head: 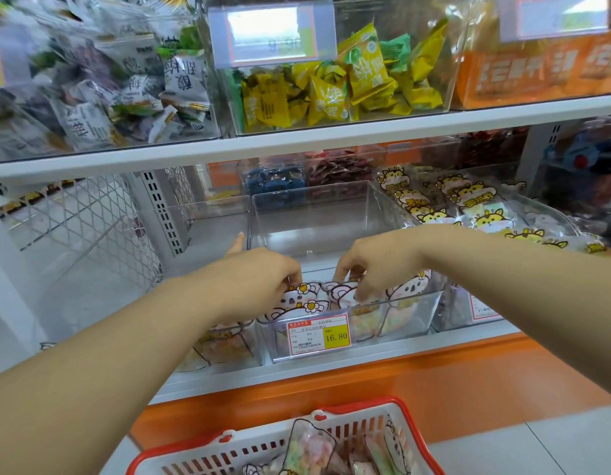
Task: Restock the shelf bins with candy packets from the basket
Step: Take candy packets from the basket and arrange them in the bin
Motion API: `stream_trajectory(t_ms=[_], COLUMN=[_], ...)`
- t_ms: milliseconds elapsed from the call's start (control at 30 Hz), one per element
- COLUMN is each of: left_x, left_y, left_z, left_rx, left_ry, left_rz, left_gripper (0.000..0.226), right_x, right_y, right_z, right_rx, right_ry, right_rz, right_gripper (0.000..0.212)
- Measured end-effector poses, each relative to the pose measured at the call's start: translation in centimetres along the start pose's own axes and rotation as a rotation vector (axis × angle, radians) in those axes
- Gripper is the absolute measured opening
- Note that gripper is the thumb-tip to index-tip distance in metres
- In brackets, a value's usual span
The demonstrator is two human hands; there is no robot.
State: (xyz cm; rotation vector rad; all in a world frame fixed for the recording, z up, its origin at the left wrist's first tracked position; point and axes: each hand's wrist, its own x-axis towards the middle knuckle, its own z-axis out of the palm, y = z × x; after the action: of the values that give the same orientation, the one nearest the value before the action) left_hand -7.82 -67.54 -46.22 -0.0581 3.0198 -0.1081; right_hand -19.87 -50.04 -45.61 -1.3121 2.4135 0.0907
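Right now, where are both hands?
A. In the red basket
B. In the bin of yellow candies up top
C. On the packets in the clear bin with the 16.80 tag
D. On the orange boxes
C: the left hand and right hand both rest on the koala packets standing in the clear bin behind the 16.80 tag, well above the basket.

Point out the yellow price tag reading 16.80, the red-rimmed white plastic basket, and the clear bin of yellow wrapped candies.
Yellow price tag reading 16.80 (336,337): head view, on the printed digits.
Red-rimmed white plastic basket (263,452): head view, on its slotted near wall.
Clear bin of yellow wrapped candies (331,97): head view, on its front panel.
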Motion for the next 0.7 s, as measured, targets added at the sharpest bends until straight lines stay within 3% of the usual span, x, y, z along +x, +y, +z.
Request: stream_trajectory(t_ms=[233,500,700], left_x=[0.1,-0.2,-0.3], left_y=[0.3,1.2,1.4], left_z=[0.1,-0.3,-0.8], left_rx=[0.000,-0.023,-0.038], left_ry=[-0.033,-0.042,-0.079], left_rz=[-0.009,-0.031,-0.055], left_gripper=[0.030,0.025,0.031], right_x=[-0.2,-0.4,-1.0], right_y=[0.2,0.9,1.2], right_z=[1.5,1.6,1.2], right_rx=[-0.052,-0.030,0.019], right_ry=[0.135,0.121,0.103], right_rz=[-0.030,-0.018,0.005], right_gripper=[0.043,0.065,0.066])
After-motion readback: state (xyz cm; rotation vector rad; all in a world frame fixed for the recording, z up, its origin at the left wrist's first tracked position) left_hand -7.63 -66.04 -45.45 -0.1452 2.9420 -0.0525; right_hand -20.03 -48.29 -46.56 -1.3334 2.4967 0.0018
